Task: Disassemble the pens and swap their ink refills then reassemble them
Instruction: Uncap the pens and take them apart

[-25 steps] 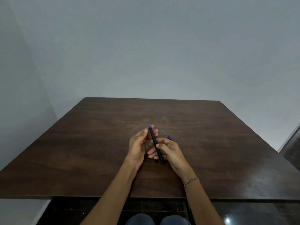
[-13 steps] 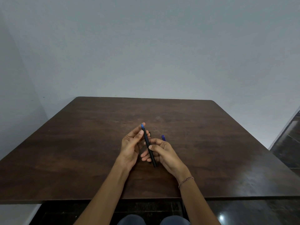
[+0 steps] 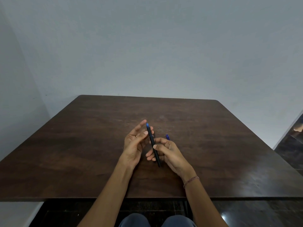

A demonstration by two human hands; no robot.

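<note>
The right hand (image 3: 170,153) pinches the black pen (image 3: 151,139) mid-barrel above the table (image 3: 82,145), while the left hand (image 3: 133,143) rests with relaxed fingers beside the pen's blue far tip. Light, stiff and slick, it probably needs firm grips near both ends. A blue pen (image 3: 167,137) lies just beyond.

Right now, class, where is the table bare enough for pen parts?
Bare wood left of the left hand, right of the right hand, and across the table beyond them. Crowded: centre, around the black pen and blue piece.

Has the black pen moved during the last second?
No: the black pen keeps its place beside the blue pen on the table; only the view shifts.
</note>
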